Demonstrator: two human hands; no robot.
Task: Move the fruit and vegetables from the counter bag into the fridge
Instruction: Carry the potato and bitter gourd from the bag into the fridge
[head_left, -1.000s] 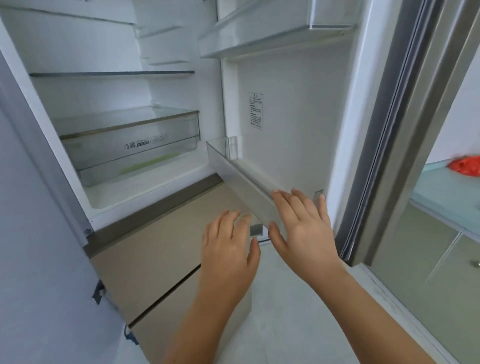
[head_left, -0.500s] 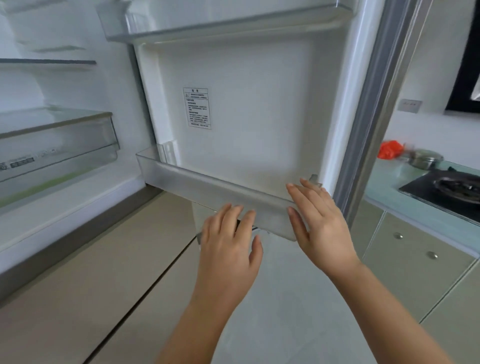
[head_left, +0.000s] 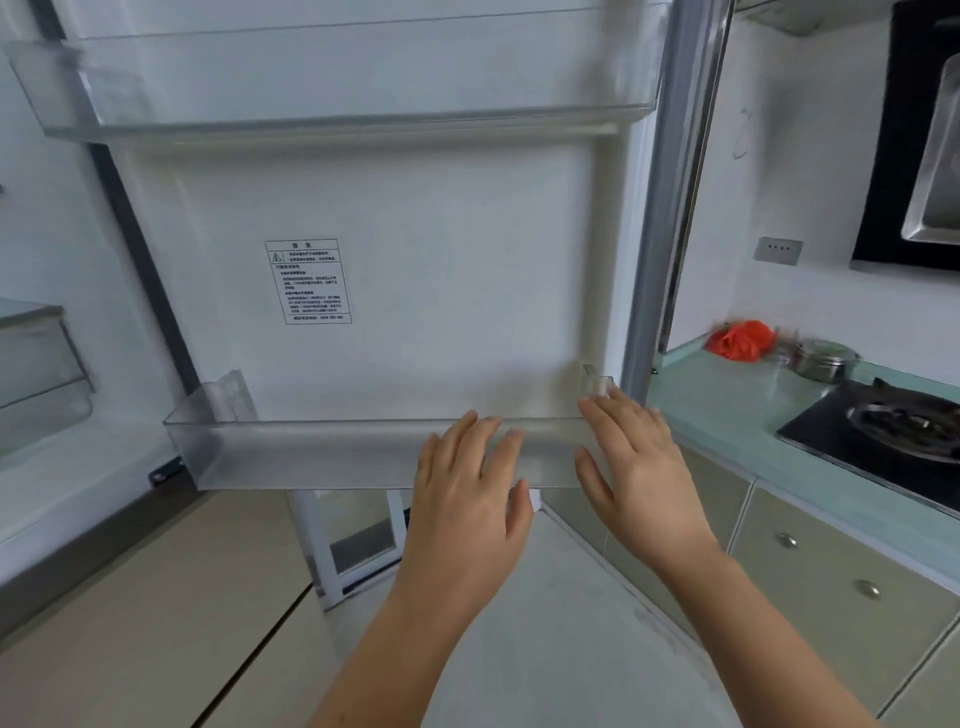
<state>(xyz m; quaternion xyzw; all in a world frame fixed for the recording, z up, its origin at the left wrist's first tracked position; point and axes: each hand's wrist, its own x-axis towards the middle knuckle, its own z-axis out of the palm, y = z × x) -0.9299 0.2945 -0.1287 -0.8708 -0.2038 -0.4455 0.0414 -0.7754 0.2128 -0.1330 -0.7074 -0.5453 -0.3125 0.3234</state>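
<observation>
Open fridge door (head_left: 441, 270), two flat hands, left hand (head_left: 467, 499), right hand (head_left: 636, 467), at its clear bottom shelf (head_left: 311, 452), red bag (head_left: 740, 339) on the surface (head_left: 727, 410)

To my right a pale green counter (head_left: 737, 421) tops beige cabinets (head_left: 831, 561). White wall (head_left: 810, 171) behind it, pale floor (head_left: 561, 597) below me.

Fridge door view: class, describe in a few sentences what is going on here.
A person stands at the open fridge door. Neither hand holds any food: the left hand and right hand, fingers straight, are at the front of the lower door bin. The red bag lies on the counter beside a steel pot.
</observation>
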